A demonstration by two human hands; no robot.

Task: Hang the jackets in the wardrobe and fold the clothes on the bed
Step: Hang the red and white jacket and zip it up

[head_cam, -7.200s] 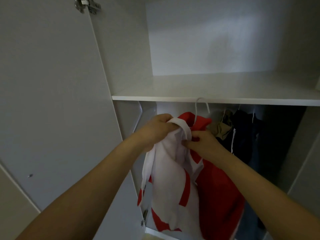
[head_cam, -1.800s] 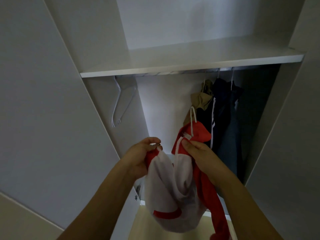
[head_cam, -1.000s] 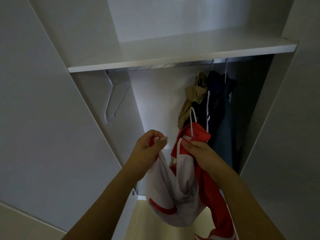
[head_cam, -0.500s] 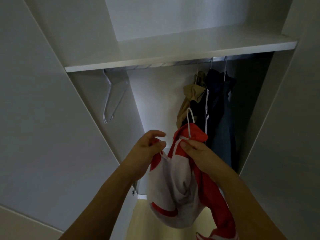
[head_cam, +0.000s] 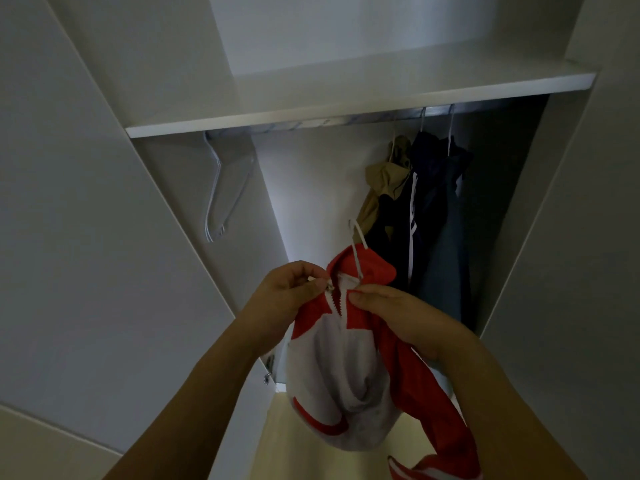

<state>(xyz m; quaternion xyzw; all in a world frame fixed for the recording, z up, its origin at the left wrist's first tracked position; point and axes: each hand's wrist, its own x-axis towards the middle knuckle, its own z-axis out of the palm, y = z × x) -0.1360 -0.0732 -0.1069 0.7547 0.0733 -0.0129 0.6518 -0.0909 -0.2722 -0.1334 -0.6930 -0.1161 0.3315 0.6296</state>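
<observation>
Both your hands held the red and white jacket [head_cam: 346, 368] up before the open wardrobe [head_cam: 311, 123], your left hand [head_cam: 287, 299] pinching the zipper pull by the collar, your right hand [head_cam: 398, 317] gripping the opposite front edge, its white hanger hook [head_cam: 356, 244] poking above.

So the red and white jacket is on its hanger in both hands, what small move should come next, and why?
Probably lift the white hanger's hook up to the rail. The left hand pinches the zipper pull at the collar of the red and white jacket, so zipping looks finished; the hook is free and still below the rail.
</observation>
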